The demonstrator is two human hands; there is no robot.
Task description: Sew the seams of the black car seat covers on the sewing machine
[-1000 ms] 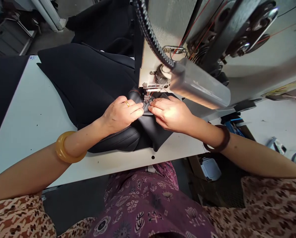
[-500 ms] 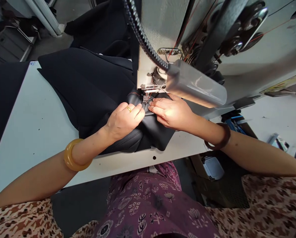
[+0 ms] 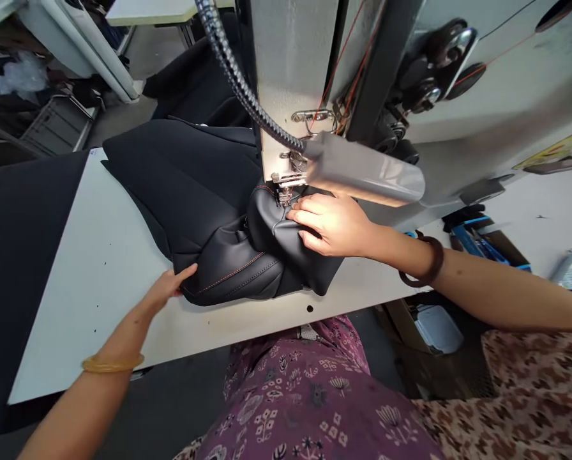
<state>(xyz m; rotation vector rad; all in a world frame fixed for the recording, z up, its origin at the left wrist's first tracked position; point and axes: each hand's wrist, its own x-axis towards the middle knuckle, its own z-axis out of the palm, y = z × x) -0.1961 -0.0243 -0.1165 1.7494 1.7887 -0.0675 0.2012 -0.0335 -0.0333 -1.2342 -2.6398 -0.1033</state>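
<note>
A black leather cover (image 3: pixel 233 262) with red and dark stitched seams lies bunched under the presser foot (image 3: pixel 284 195) of a sewing machine (image 3: pixel 290 70). Just right of the foot, my right hand (image 3: pixel 336 223) holds the leather down, fingers bent over it and thumb apart, fingertips close to the needle area. My left hand (image 3: pixel 168 286) grips the cover's near left edge, with the thumb on top and the other fingers hidden beneath. Smooth black fabric (image 3: pixel 185 179) joined to the cover spreads left and behind.
The white machine table (image 3: pixel 108 275) has a front edge close to my body. A lamp (image 3: pixel 367 169) on a flexible neck hangs over my right hand. Blue-edged tool box (image 3: pixel 487 243) stands right; an open carton (image 3: pixel 405 322) sits below. More black material (image 3: pixel 22 217) covers the left side.
My left hand has left the presser foot and moved left and toward me to the cover's edge. My right hand stays beside the foot. The view has shifted slightly.
</note>
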